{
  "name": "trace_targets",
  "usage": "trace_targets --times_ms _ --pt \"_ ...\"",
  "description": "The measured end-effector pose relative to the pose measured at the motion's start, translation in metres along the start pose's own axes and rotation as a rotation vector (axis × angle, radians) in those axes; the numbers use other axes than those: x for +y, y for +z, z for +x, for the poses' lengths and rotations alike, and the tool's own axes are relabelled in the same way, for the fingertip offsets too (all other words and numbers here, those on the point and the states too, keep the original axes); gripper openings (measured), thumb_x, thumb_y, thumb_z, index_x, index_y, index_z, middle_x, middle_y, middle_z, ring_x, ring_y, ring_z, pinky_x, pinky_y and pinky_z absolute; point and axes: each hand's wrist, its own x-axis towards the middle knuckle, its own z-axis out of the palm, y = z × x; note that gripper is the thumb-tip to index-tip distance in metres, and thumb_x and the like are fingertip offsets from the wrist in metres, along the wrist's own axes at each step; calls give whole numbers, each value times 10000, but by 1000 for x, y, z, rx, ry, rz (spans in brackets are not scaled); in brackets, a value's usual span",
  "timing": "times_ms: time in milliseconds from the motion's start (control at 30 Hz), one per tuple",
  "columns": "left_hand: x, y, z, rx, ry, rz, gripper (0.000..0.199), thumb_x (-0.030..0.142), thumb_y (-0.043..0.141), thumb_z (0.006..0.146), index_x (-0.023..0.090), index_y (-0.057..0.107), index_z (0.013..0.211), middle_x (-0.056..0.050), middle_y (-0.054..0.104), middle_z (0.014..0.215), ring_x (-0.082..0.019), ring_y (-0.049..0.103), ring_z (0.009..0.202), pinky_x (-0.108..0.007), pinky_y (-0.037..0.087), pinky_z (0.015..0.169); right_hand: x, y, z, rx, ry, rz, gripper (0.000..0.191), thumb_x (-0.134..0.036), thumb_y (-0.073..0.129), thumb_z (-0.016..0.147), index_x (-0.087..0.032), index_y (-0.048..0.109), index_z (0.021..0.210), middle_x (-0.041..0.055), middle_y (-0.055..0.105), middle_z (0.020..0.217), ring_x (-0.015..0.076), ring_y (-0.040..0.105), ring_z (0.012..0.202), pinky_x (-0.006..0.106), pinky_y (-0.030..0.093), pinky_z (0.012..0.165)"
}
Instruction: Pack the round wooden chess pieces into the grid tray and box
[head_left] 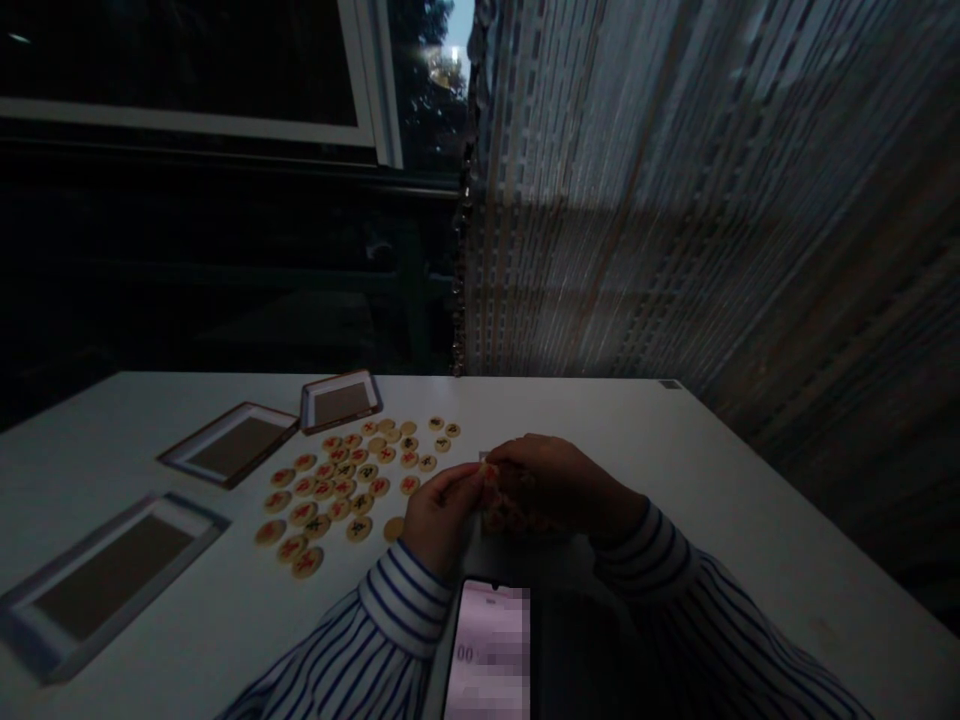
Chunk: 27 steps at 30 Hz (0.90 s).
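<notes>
My left hand [444, 512] is closed, its thumb and fingertips pinched at a round wooden xiangqi piece [490, 474] with a red character. Close against it, my right hand [551, 480] is closed too, its fingers curled down at the same spot; what they grip is hidden. Below both hands, in shadow, lies a cluster of red-marked pieces [508, 518], partly covered by the right hand. Left of my hands, many loose xiangqi pieces [343, 488] with red or black characters are spread over the white table [645, 440]. A few show blank faces.
Three shallow open box parts, a near one [112, 575], a middle one [238, 445] and a far one [341, 402], lie along the left side. A lit phone [487, 650] is at the front, between my forearms. A string curtain [637, 200] hangs behind the table.
</notes>
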Motion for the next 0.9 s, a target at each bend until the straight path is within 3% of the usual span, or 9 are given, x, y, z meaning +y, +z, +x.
trace_targets --times_ms 200,500,733,900 --pt "-1 1 0 -16 -71 -110 339 310 706 560 116 626 827 -48 692 712 -146 637 651 -224 509 617 2 2 -1 27 -57 -1 276 -337 486 795 -189 557 1018 56 616 939 163 539 849 271 404 718" --pt "-8 -1 3 -89 -20 -64 300 300 660 613 125 618 853 -64 693 770 -162 639 724 -242 505 667 2 0 0 -3 -53 -72 269 -329 457 810 -189 564 1013 62 615 881 167 537 807 281 389 693" --pt "-7 -3 1 68 167 307 187 286 598 630 153 634 756 -40 680 701 -158 630 665 -244 496 617 9 -13 -4 -24 31 -147 256 -297 472 786 -178 565 993 66 612 910 179 532 839 285 383 708" --pt "-13 -4 1 41 197 462 209 290 544 671 153 623 808 -54 670 740 -171 625 688 -263 492 621 18 -21 -9 -13 107 -157 276 -307 442 795 -170 564 1000 72 610 940 180 536 852 279 384 723"
